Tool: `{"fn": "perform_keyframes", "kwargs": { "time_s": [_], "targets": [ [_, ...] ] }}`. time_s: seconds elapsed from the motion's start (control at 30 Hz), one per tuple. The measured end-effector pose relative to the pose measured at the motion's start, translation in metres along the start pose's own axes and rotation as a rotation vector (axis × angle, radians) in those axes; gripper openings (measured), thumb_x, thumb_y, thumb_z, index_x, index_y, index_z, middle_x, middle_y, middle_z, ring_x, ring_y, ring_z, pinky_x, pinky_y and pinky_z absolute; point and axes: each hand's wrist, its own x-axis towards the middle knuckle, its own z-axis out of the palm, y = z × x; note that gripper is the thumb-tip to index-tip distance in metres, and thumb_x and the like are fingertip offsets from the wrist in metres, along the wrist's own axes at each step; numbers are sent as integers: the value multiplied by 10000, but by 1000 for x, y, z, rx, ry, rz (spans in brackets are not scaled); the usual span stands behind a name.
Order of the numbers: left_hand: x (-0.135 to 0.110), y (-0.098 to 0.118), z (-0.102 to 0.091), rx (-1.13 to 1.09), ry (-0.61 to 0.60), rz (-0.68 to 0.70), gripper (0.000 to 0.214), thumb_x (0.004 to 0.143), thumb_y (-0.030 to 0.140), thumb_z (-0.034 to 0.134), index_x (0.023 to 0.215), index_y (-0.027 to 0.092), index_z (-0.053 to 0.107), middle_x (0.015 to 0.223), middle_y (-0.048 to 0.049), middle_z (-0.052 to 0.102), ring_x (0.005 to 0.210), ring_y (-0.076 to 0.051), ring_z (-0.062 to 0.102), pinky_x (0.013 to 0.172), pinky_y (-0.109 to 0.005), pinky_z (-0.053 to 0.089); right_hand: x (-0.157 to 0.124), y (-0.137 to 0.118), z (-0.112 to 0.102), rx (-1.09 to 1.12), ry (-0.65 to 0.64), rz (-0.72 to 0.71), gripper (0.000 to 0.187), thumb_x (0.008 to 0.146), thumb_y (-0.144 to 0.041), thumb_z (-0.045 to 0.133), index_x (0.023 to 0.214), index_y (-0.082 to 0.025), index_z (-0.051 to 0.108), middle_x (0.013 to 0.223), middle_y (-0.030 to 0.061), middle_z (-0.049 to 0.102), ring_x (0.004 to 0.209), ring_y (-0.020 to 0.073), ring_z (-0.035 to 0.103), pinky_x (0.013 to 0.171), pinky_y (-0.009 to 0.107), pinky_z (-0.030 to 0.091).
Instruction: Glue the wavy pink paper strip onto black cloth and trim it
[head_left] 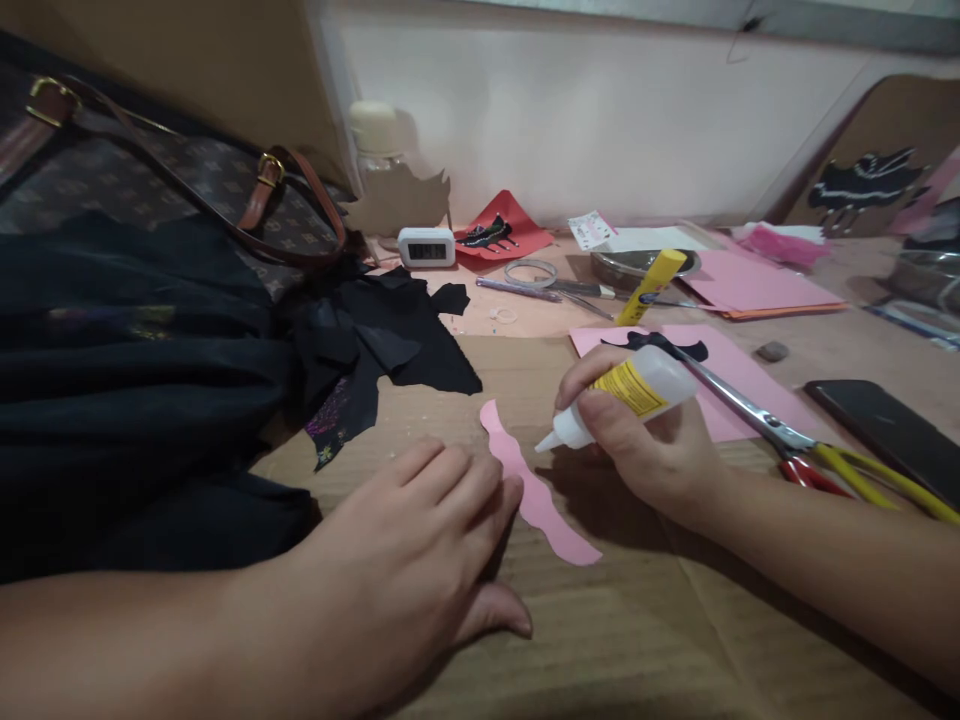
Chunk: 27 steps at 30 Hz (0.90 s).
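A wavy-edged strip of pink paper (541, 505) lies flat on the brown cardboard (645, 630). My left hand (420, 545) rests beside it, bent fingers together, one fingertip touching the strip's left edge and the thumb stretched apart. In my right hand (645, 430) is a white glue bottle (637, 392) with a yellow label. Its nozzle points down and left, just right of the strip and apart from it. Behind that hand, a black cut-out (686, 348) sits on pink paper (727, 360), partly under the blades of scissors (780, 430).
Black fabric (135, 400) and scraps (375, 330) cover the left side, with a handbag (180, 180) behind. At the back stand a digital clock (427, 248) and yellow glue stick (651, 288). A phone (889, 430) lies at right, near stacked pink paper (765, 285).
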Motion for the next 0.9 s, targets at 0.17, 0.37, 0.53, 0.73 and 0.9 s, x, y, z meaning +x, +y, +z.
{"fn": "perform_keyframes", "kwargs": {
  "time_s": [0.17, 0.37, 0.53, 0.73, 0.9],
  "targets": [
    [3, -5, -2, 16, 4, -41, 720, 892, 684, 556, 1231, 62, 686, 907, -85, 668, 771, -262, 595, 682, -400, 452, 1, -1, 0, -16, 7, -40, 130, 912, -253, 652, 814, -174, 620, 687, -46, 583, 533, 63, 504, 454, 188, 377],
    [-4, 1, -5, -2, 131, 63, 463, 1055, 434, 418, 1146, 106, 731, 1101, -103, 736, 1005, -284, 647, 883, -403, 486, 1, -1, 0, -38, 8, -29, 110, 889, -247, 657, 810, -178, 622, 688, -48, 601, 570, 56, 543, 499, 148, 421],
    [-7, 3, -5, -114, 69, 89, 594, 1064, 510, 317, 1289, 79, 657, 1289, -129, 699, 1227, -298, 611, 1101, -408, 423, 2, 1, 0, -37, -7, -34, 119, 888, -258, 668, 808, -180, 628, 698, -46, 607, 607, 58, 573, 547, 134, 455],
    [-2, -1, -4, -186, -14, 85, 788, 969, 685, 386, 1369, 36, 583, 1368, -205, 641, 1291, -354, 588, 1103, -465, 459, -1, 2, -1, -1, -68, 6, 99, 907, -267, 674, 851, -213, 613, 684, -51, 622, 582, 81, 579, 531, 166, 469],
    [-3, -1, 2, -157, -63, 119, 837, 954, 708, 390, 1406, 20, 541, 1452, -236, 564, 1353, -364, 542, 1148, -474, 412, -2, -1, -1, -14, -69, 42, 98, 913, -281, 671, 846, -233, 616, 684, -27, 628, 587, 122, 590, 534, 223, 489]
  ]
}}
